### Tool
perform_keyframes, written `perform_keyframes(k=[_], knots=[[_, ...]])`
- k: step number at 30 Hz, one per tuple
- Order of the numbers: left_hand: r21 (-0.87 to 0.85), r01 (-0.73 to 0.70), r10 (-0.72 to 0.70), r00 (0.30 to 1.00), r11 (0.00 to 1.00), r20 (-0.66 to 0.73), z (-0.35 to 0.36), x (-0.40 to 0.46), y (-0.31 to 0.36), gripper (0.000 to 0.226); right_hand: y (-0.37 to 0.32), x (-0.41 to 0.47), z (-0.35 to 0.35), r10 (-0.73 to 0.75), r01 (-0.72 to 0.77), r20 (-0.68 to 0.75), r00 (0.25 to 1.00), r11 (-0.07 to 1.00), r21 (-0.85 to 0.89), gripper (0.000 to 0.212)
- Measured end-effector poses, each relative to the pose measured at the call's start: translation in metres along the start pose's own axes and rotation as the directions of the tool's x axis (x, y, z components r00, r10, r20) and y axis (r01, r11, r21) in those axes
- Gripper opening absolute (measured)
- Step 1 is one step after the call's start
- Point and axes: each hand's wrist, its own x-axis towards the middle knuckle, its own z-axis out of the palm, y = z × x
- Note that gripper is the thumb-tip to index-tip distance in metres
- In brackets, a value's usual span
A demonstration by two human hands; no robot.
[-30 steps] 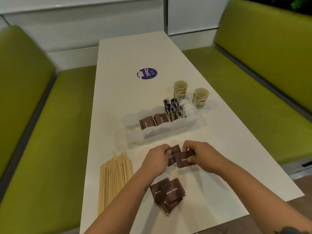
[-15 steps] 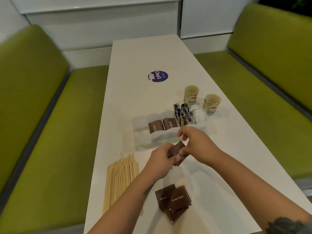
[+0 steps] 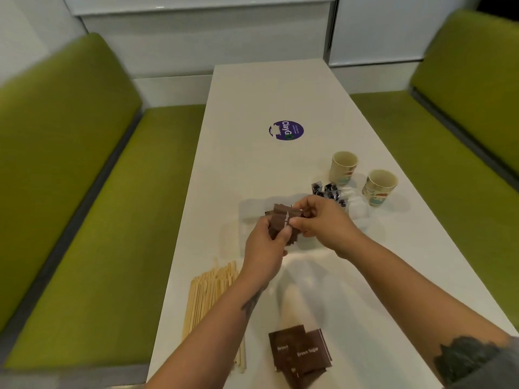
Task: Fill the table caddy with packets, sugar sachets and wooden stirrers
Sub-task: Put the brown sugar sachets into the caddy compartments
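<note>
A small stack of brown sugar sachets (image 3: 282,221) is held upright just above the white table caddy (image 3: 248,209). My left hand (image 3: 265,248) grips the stack from below and my right hand (image 3: 320,221) pinches its top edge. Both hands hide most of the caddy. Dark stick packets (image 3: 327,190) stand in its right end. More brown sachets (image 3: 299,352) lie in a loose pile near the table's front edge. Wooden stirrers (image 3: 213,293) lie in a bundle at the front left.
Two paper cups (image 3: 344,167) (image 3: 379,186) stand right of the caddy. A purple round sticker (image 3: 286,130) marks the white table (image 3: 280,94) farther back. Green benches (image 3: 98,220) run along both sides.
Both hands have lifted the sachets off the table and carried them forward over the caddy. The head camera has shifted, so the table sits farther right in view.
</note>
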Motion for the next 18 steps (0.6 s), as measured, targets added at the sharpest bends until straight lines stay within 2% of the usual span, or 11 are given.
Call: perform_keyframes(k=[4, 7, 12, 16, 18], knots=[[0.222, -0.059, 0.086, 0.99, 0.973, -0.114, -0.009, 0.009, -0.002, 0.03, -0.01, 0.026, -0.002, -0.003, 0.002, -0.02, 1.0, 0.999, -0.035, 0.022], [0.364, -0.079, 0.143, 0.978, 0.928, -0.153, -0.015, 0.011, -0.005, 0.038, -0.016, 0.043, -0.002, -0.033, 0.018, -0.07, 0.997, 0.978, -0.206, 0.018], [0.489, -0.112, 0.187, 0.976, 0.865, -0.109, -0.013, 0.008, -0.012, 0.032, -0.019, 0.056, 0.007, -0.087, 0.066, -0.021, 0.996, 0.873, -0.484, 0.021], [0.522, -0.122, 0.179, 0.982, 0.844, -0.061, -0.013, 0.006, -0.019, 0.03, -0.015, 0.06, 0.018, -0.039, 0.077, 0.077, 0.996, 0.802, -0.592, 0.022], [0.527, -0.123, 0.175, 0.983, 0.841, -0.049, -0.014, 0.006, -0.02, 0.031, -0.013, 0.06, 0.022, -0.043, 0.094, 0.092, 0.995, 0.732, -0.675, 0.022]])
